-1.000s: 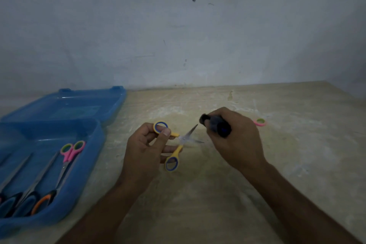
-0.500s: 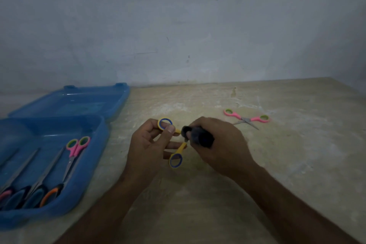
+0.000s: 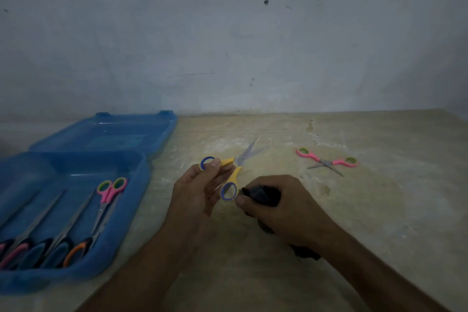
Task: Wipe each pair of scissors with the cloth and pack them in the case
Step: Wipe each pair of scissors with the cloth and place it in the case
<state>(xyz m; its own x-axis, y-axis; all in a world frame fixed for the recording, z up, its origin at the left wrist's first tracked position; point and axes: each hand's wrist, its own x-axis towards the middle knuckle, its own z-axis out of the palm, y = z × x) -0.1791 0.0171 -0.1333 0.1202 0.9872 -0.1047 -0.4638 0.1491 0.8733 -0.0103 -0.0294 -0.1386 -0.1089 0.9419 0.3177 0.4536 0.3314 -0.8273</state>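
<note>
Tabletop (image 3: 379, 210), case (image 3: 141, 175) at left edge, hands central

Bare table (image 3: 379, 223) lies open at lower right and centre bottom of the frame, while the open case (image 3: 131, 210) blocks the left, the pink scissors (image 3: 326, 161) lie splayed at right centre, and the wall (image 3: 228, 45) closes the top.
</note>
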